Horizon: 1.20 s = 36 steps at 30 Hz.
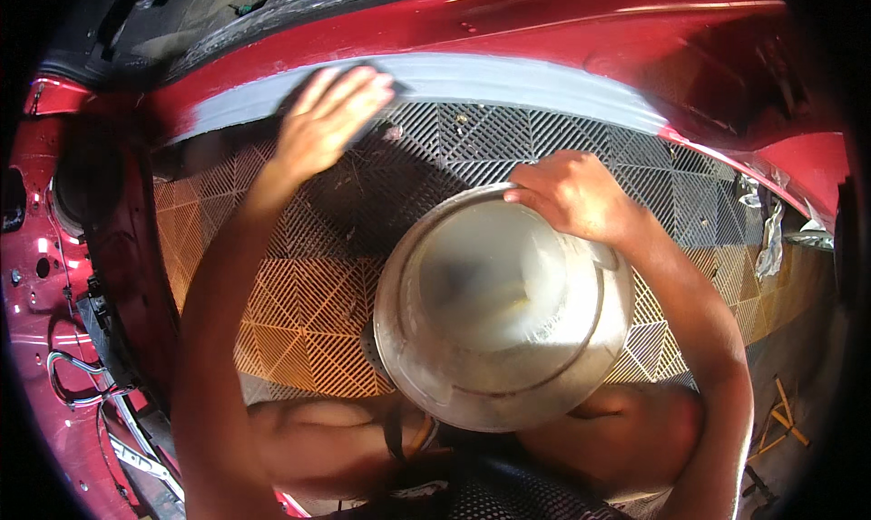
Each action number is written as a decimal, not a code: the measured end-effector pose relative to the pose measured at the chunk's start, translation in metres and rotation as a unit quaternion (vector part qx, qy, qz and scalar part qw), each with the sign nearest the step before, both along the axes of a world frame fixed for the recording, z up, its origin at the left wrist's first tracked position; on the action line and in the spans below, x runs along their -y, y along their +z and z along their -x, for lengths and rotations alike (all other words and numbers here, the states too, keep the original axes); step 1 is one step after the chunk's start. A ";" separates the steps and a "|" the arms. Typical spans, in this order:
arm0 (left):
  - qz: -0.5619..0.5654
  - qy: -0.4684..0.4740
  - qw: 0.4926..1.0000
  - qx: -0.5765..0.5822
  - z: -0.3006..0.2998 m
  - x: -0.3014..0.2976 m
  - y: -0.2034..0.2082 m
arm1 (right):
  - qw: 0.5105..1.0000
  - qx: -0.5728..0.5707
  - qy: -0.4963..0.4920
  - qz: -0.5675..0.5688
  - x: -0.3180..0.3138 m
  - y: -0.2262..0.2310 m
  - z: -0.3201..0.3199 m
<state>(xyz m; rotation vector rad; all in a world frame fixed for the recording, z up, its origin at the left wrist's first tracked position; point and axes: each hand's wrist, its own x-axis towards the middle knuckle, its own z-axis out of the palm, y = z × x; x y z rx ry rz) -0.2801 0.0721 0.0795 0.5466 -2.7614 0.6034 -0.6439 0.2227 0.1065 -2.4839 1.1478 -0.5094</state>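
Observation:
My left hand (334,112) lies with its fingers stretched over a dark flat piece of sandpaper (398,88). It presses the piece against the grey band (508,77) on the lower edge of a red car body; motion blurs it slightly. The piece is mostly hidden under the fingers. My right hand (576,193) is closed on the far right rim of a round metal basin (435,361). The basin sits tilted between my bare thighs, with what looks like cloudy water inside.
Slatted floor tiles (313,316) in black and orange spread below the car body. At the left stands a red door panel (41,275) with loose cables (68,375). Torn silvery masking (769,239) hangs at the right, above a small yellowish stick frame (782,420).

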 end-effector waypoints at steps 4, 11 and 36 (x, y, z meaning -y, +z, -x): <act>-0.103 0.167 0.973 -0.120 -0.034 -0.042 0.051 | 1.000 -0.012 0.006 0.000 0.007 -0.009 0.000; -0.467 0.019 0.845 0.259 0.153 -0.168 0.103 | 0.999 0.005 0.031 -0.042 0.017 -0.009 0.003; -0.363 0.140 0.867 -0.312 0.065 -0.032 0.049 | 0.991 0.023 0.005 -0.130 0.006 -0.008 0.005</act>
